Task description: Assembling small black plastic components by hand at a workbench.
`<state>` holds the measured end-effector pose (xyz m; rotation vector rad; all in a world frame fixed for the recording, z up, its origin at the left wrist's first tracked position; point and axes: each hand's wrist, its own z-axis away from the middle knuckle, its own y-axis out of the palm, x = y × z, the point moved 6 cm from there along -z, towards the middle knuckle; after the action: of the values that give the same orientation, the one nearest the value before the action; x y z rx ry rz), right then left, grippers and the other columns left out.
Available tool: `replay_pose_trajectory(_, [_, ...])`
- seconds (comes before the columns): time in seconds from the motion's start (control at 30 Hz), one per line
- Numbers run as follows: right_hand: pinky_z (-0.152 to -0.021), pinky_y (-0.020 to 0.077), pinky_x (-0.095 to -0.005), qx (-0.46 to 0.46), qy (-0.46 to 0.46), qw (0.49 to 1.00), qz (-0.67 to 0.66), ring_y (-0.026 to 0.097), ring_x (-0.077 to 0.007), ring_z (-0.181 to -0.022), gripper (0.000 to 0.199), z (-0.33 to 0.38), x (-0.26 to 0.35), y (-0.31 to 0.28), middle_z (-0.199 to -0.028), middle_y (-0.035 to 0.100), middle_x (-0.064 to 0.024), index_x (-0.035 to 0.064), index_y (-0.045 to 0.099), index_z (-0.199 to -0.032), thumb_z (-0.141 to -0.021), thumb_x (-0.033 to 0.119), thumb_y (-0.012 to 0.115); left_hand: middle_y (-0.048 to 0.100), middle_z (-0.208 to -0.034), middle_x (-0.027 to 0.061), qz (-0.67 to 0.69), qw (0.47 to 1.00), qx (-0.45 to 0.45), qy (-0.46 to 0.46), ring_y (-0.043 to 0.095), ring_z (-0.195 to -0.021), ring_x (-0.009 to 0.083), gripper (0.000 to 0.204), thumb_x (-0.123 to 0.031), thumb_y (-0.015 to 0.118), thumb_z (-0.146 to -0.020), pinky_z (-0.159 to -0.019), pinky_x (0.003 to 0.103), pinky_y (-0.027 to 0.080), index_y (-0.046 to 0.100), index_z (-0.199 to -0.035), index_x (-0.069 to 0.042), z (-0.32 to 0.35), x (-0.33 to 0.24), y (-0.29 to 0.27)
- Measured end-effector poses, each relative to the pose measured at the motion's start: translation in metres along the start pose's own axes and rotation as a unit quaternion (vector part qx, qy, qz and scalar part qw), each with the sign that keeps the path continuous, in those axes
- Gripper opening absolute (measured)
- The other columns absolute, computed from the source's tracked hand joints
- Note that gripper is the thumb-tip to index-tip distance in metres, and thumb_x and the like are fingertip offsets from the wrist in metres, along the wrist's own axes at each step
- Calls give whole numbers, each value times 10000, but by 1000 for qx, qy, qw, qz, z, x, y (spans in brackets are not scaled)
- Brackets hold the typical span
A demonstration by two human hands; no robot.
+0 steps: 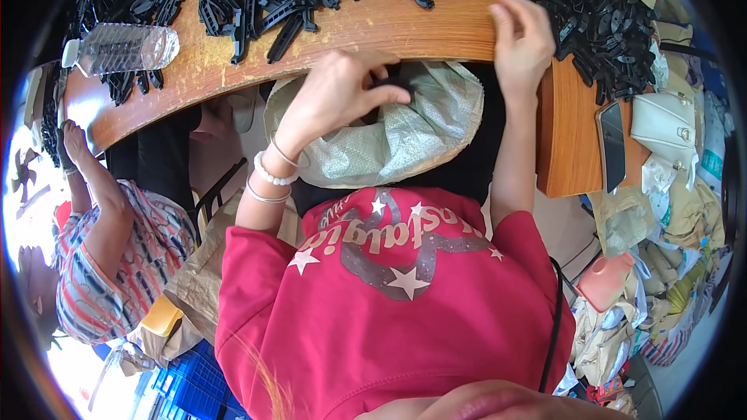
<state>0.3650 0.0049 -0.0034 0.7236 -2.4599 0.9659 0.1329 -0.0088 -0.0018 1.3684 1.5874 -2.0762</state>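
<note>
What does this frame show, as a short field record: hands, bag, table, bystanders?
left hand: fingers pinched on a small black part over the bag mouth
right hand: resting on the table edge beside black parts
bag: woven, open, under the table edge
table: wooden, with a bottle
other person: striped top, left

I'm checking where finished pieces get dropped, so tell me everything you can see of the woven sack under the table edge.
The woven sack is pale grey-green, of shiny plastic-looking weave, crumpled and creased. It hangs below the wooden table's front edge, above the person's lap, its mouth open upward and its inside dark. The left hand sits at the mouth, pinching a small black piece over it. The right hand rests on the table edge beside it, apart from the sack.
</note>
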Motion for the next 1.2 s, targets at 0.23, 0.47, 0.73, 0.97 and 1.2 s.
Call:
replay_pose_trajectory(0.23, [-723,491,-400,48,67,976,203,618,-310,-846,190,-5,-23,3,-935,601,-129,47,656,-986,-809,112,676,605,-676,94,-193,924,-326,56,595,-579,245,294,-272,729,-801,-540,312,474,640,-892,-8,-53,19,-43])
replay_pose_trajectory(0.47, [-680,465,-351,23,-3,999,36,571,-238,-796,200,13,3,10,-867,578,-87,35,632,-1011,-833,118,669,598,-718,121,-188,910,-362,72,604,-598,286,242,-221,705,-793,-547,338,486,579,-820,-16,-60,25,-41])
replay_pose_trajectory(0.73, [-568,420,-204,203,99,924,-308,540,-75,-686,236,21,54,28,-838,603,-44,18,648,-1127,-902,40,581,656,-810,58,401,887,-219,-67,616,-735,83,143,-24,677,-813,-639,196,484,579,-880,55,-39,34,-7])
replay_pose_trajectory(0.97, [-515,441,-179,135,234,857,-439,580,-83,-591,123,30,60,30,-737,637,-76,-68,628,-967,-866,2,636,676,-908,37,354,927,-111,-51,584,-808,61,322,-143,630,-899,-720,205,469,612,-1157,49,-28,-1,0])
replay_pose_trajectory(1.2, [-521,464,-190,101,244,852,-452,595,-98,-605,99,36,59,31,-764,648,-88,-68,616,-940,-862,-9,637,668,-899,67,192,976,-90,-46,605,-789,79,427,-118,730,-805,-704,222,508,584,-1171,47,-17,-12,7])
